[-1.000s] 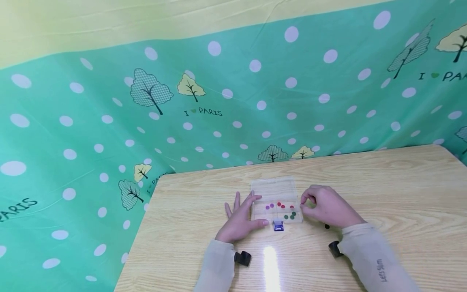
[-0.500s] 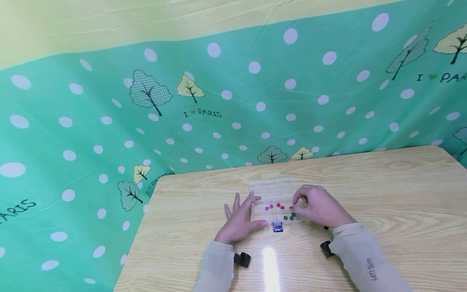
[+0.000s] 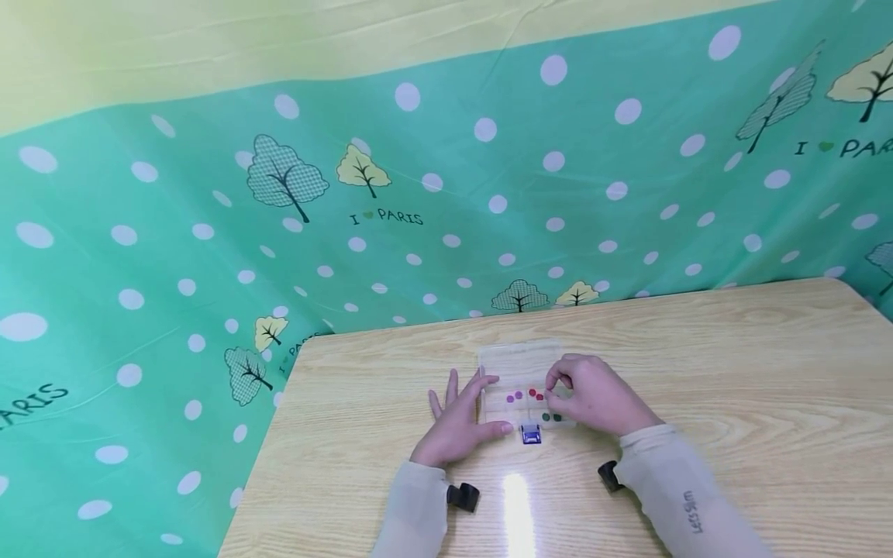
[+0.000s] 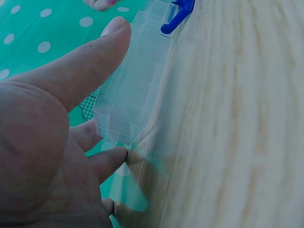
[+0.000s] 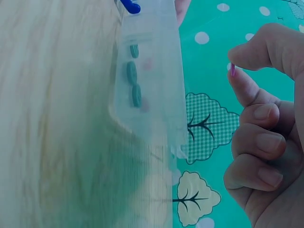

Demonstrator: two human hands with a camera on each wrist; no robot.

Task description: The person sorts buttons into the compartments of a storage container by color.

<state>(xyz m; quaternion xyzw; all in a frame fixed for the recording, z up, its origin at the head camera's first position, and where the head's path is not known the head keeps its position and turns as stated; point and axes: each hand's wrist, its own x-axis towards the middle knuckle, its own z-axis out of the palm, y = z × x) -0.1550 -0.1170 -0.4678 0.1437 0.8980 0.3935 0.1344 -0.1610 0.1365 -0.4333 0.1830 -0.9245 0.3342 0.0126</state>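
Note:
A clear plastic compartment box (image 3: 502,356) lies with its lid raised toward the back and a blue latch (image 3: 531,435) at its front. Inside sit purple buttons (image 3: 518,395), red buttons (image 3: 532,393) and green buttons (image 5: 132,72) in separate sections. My left hand (image 3: 453,430) spreads around the box's left end, thumb at the front wall and fingers behind, steadying it without curling. Over the right half of the box, my right hand (image 3: 593,397) pinches a thin purple-pink button (image 5: 232,70) on edge between thumb and forefinger, its other fingers curled in.
The box stands on a light wood-grain table (image 3: 732,372). Behind the table hangs a green dotted curtain (image 3: 418,271) with printed trees. Black wrist straps (image 3: 463,497) circle both sleeves.
My right hand has moved left from beside the box to over its right compartments, still pinching the button. The left hand has stayed at the box's left end.

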